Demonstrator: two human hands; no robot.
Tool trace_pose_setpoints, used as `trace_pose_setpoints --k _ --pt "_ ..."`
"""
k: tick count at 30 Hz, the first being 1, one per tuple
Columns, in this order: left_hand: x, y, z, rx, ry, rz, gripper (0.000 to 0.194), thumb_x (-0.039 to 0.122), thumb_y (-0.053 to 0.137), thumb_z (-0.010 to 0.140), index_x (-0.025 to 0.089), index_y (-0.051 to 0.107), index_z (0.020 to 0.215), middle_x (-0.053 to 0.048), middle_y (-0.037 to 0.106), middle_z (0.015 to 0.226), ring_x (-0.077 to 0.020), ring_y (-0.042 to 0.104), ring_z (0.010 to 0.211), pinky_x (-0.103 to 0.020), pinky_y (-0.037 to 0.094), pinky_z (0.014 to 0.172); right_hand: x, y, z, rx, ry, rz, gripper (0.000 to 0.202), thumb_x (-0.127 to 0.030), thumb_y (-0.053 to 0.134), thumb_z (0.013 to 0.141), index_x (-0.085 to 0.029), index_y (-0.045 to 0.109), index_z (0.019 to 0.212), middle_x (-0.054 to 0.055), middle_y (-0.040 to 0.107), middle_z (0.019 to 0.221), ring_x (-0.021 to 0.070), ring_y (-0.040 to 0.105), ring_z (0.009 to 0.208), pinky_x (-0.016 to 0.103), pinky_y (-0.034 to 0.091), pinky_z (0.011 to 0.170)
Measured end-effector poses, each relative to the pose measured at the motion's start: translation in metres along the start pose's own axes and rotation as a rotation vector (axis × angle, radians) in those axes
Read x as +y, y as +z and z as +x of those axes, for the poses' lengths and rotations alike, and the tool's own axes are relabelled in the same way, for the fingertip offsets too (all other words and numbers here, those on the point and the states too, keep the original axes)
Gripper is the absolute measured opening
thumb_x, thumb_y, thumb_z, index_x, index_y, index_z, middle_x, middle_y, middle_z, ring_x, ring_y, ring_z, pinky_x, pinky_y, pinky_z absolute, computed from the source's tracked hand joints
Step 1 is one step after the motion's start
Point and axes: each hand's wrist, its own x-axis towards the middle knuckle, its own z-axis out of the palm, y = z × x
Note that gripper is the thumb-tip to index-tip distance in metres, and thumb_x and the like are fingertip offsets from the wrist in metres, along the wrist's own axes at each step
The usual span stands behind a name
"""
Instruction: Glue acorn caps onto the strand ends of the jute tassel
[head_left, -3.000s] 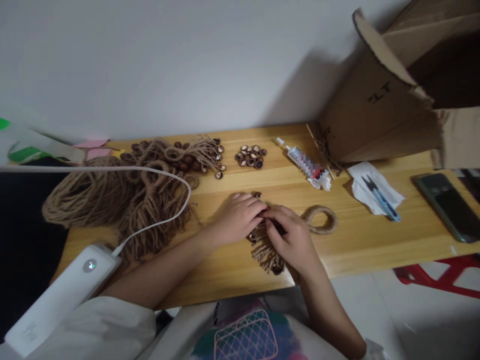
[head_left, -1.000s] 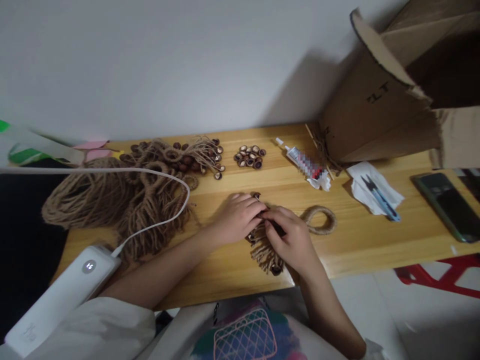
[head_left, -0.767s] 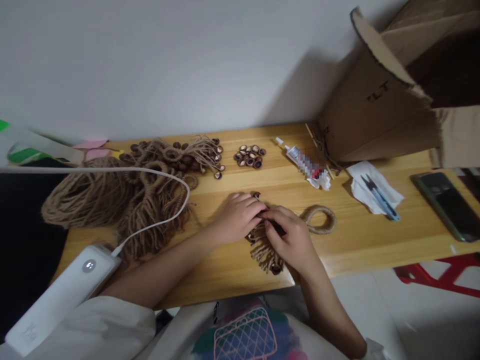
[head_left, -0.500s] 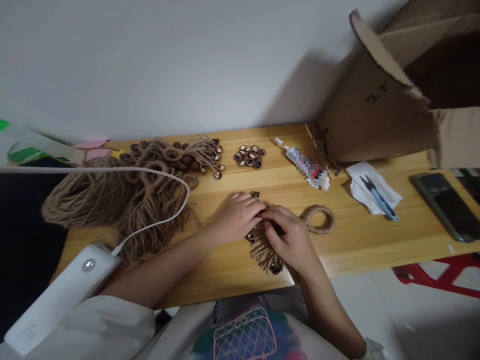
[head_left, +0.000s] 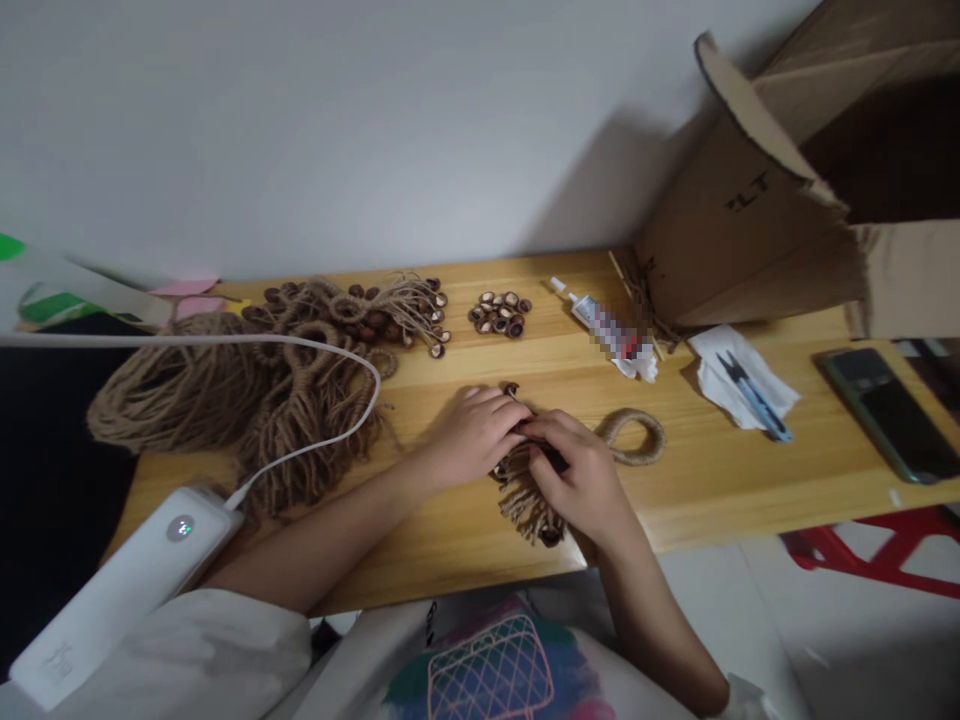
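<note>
My left hand [head_left: 480,435] and my right hand [head_left: 581,475] meet over a twine tassel piece [head_left: 527,505] near the table's front edge. Fingers of both hands are pressed together at its upper part, on something dark and mostly hidden. The frayed twine fringe spreads below them, with dark nut shell pieces around it. To the right of my right hand, a wrapped twine loop [head_left: 637,437] lies on the wood. Behind my hands sits a small group of halved brown shells [head_left: 499,313].
On the left are a twine bundle [head_left: 176,385], finished-looking tassels [head_left: 300,440] and a white power bank [head_left: 124,595] with a cable. Rightward lie a glue tube [head_left: 604,325], blue snips [head_left: 757,400], a phone [head_left: 889,410] and a cardboard box [head_left: 750,230].
Both hands keep almost the same grip and place. The view has shifted slightly, so items on the right appear a little further left.
</note>
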Motion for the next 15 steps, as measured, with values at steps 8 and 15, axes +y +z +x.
trace_pose_setpoints --k 8,15 --pt "-0.0023 0.0025 0.0001 0.04 0.012 -0.012 0.017 0.027 0.051 0.089 0.016 0.06 0.099 -0.006 0.067 0.093 -0.022 0.059 0.09 -0.036 0.042 0.077 0.0019 0.0019 0.001 0.015 -0.019 -0.02 0.023 -0.011 0.047 0.077 -0.017 0.061 0.094 0.008 0.064 0.091 0.0209 0.061 0.085 0.034 0.05 0.076" --pt "-0.0041 0.0031 0.0012 0.045 0.006 -0.03 0.016 0.027 0.052 0.089 0.016 0.06 0.098 -0.007 0.068 0.094 -0.0221 0.059 0.09 -0.036 0.045 0.078 0.0021 0.0037 -0.0005 0.017 0.017 -0.069 0.019 -0.013 0.047 0.079 -0.017 0.059 0.093 0.007 0.064 0.089 0.0217 0.061 0.084 0.035 0.05 0.075"
